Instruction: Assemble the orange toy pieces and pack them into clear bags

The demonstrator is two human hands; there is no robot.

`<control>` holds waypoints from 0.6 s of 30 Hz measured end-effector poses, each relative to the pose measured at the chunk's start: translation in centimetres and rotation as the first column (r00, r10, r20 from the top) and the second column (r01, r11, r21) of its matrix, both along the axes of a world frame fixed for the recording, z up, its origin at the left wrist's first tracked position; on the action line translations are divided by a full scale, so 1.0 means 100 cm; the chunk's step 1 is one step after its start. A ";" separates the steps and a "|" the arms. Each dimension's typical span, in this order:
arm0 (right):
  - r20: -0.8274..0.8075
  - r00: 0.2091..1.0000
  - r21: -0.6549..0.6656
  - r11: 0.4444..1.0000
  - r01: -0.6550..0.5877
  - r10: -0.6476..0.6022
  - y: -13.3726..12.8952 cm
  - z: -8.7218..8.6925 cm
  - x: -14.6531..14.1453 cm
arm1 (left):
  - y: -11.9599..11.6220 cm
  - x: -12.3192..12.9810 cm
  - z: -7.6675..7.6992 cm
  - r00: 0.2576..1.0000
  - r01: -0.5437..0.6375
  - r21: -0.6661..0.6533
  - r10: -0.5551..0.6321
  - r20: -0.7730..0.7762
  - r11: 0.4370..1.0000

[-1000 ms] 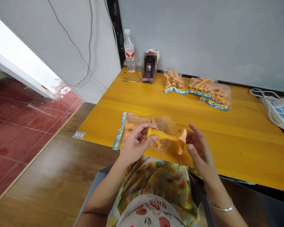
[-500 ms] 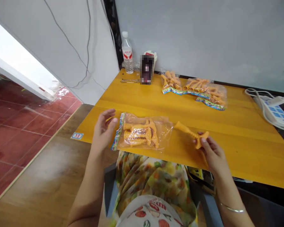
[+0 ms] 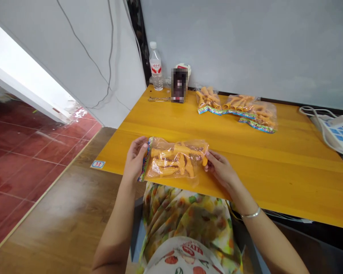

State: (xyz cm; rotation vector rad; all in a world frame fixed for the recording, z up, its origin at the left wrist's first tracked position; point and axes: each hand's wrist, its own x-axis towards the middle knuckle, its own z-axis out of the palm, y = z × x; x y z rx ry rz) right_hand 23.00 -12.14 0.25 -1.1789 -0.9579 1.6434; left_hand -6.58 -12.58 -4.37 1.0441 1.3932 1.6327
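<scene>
A clear plastic bag (image 3: 162, 142) with a colourful printed strip lies flat near the table's front edge. Several orange plastic toy hammers (image 3: 168, 161) show inside it. At the printed end on the left, my left hand (image 3: 135, 158) pinches the bag's edge, thumb on top. My right hand (image 3: 221, 167) is at the opposite end, its fingers closed on the head of another orange toy hammer (image 3: 205, 150). That hammer's handle points left and lies within the bag, over the other hammers. Some of my right fingers are hidden behind its head.
Several filled bags of orange pieces (image 3: 237, 104) rest along the back of the yellow table (image 3: 274, 167). A water bottle (image 3: 156, 68) and a blurred dark object (image 3: 179, 85) stand at the back left. A power strip (image 3: 340, 131) with white cables lies far right.
My right hand has moved left with the toy hammer, bringing it from beside the bag into the bag's right end. My left hand has come onto the bag's printed edge.
</scene>
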 end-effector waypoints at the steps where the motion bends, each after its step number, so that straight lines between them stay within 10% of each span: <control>1: -0.061 0.998 -0.070 0.997 -0.027 0.023 0.004 0.001 -0.002 | 0.001 -0.001 -0.001 1.000 0.002 0.002 -0.002 0.022 1.000; 7: -0.252 0.968 -0.345 0.936 -0.066 -0.024 0.020 0.010 -0.012 | 0.003 -0.002 -0.007 0.989 0.003 0.025 -0.007 0.148 1.000; 18: -0.295 0.944 -0.288 0.928 -0.236 0.148 0.025 0.006 -0.017 | 0.000 -0.002 -0.003 0.974 0.058 -0.012 -0.054 0.218 0.998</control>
